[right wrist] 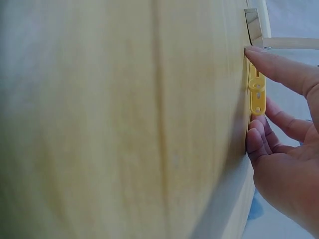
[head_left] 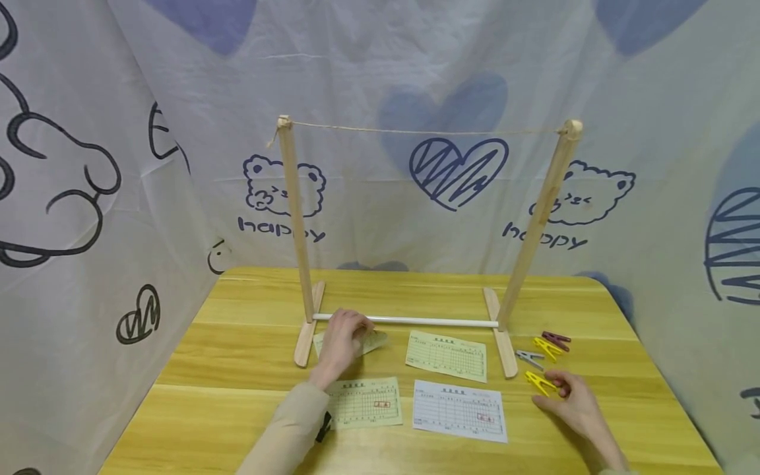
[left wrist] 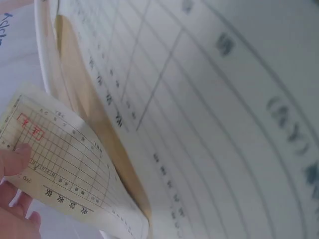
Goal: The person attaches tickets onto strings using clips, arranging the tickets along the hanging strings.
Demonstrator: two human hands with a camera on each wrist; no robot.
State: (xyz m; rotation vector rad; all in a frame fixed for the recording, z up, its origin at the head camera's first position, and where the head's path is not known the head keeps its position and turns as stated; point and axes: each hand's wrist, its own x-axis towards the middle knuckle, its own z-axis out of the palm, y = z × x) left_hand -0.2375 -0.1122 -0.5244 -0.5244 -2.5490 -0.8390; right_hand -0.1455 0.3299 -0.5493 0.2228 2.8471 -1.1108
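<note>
Left hand (head_left: 341,343): thumb and fingers pinched a green slip (head_left: 374,342) beside the frame's left foot (head_left: 304,346). Nearer, a stamped green slip (head_left: 367,402) lay flat. Above, the cord (head_left: 424,132) was strung, nothing yet on it. Rightward, an unstamped green slip (head_left: 446,356) and white slip (head_left: 460,410) lay flat. Next, unused: grey clip (head_left: 530,358), near yellow clip (head_left: 539,382), far yellow clip (head_left: 547,348), dark red clip (head_left: 556,340). Right hand (head_left: 572,402): thumb apart from fingers around the near yellow clip, contact unclear.

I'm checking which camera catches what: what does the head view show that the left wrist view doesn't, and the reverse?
Only the head view: the right hand at a yellow clip, and the string.
Only the left wrist view: the red stamp on the slip the left hand holds.
Both: that hand, that slip, another printed slip.
</note>
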